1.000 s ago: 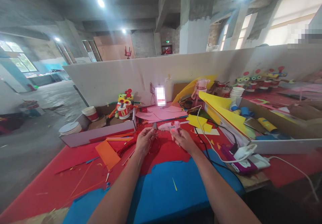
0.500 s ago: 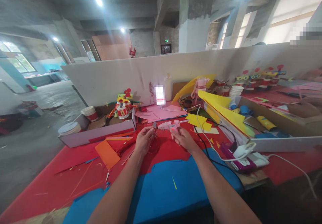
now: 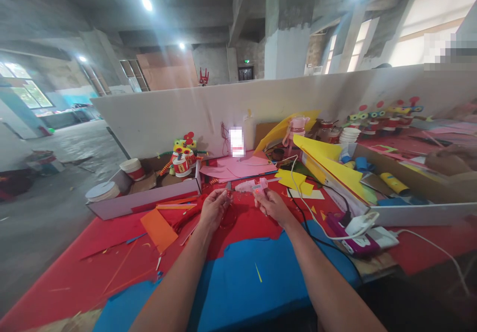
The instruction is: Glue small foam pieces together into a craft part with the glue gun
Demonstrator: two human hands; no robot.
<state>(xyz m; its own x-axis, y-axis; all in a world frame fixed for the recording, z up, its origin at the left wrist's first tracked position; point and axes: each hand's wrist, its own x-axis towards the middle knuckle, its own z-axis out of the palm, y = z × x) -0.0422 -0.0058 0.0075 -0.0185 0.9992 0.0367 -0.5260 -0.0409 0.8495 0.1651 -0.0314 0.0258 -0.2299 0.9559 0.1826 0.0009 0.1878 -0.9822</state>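
Note:
My right hand (image 3: 271, 206) is wrapped round the handle of a pink glue gun (image 3: 246, 187), whose nozzle points left. A small red light glows near its grip. Just left of the nozzle, my left hand (image 3: 215, 207) is closed in a pinch at fingertip height. What it pinches is too small to make out, and a small grey tip shows beside the fingers. Beneath both hands lies red cloth (image 3: 248, 220), with blue cloth (image 3: 257, 267) nearer my body.
Left stands a box (image 3: 145, 200) with paper cups and a cup figure (image 3: 182, 160). An orange paper (image 3: 159, 228) lies before it. On the right are yellow paper pieces (image 3: 296, 180), a white cable (image 3: 316, 220), a purple power strip (image 3: 357, 242) and a box of coloured rolls (image 3: 421, 210).
Both hands and the glue gun stay almost in place. Beyond the partition, a red pronged object has shifted slightly to the right.

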